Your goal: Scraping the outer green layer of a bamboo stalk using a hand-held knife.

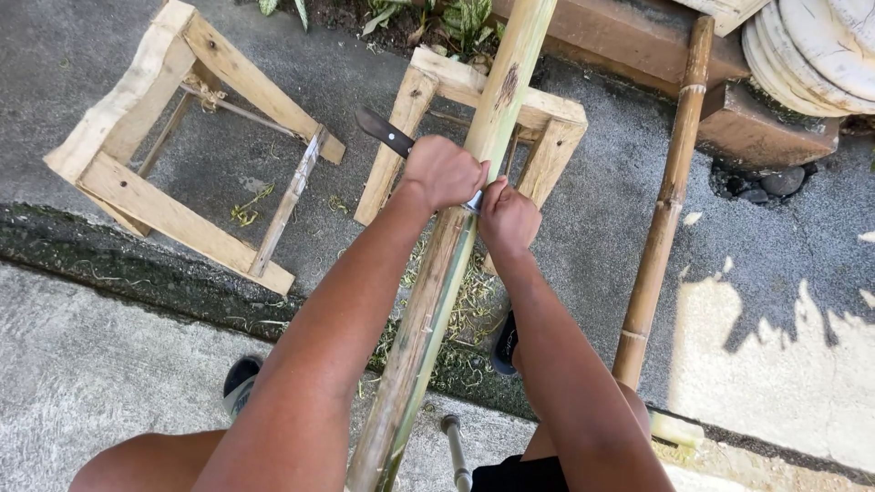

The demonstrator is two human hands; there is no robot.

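Green bamboo pole lies propped across a wooden sawhorse, steadying it for scraping. Left hand fists the knife handle; right hand clamps the blade end against the pole, two-handed for control. Brown pole lies alongside.

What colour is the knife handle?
Dark brown, nearly black; the knife handle sticks out beside the left hand in the head view.

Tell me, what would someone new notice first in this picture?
First, the long green bamboo pole running up the middle, with the left hand and right hand pressing a dark-handled knife across it. Next, the wooden trestle lying tipped over at upper left.
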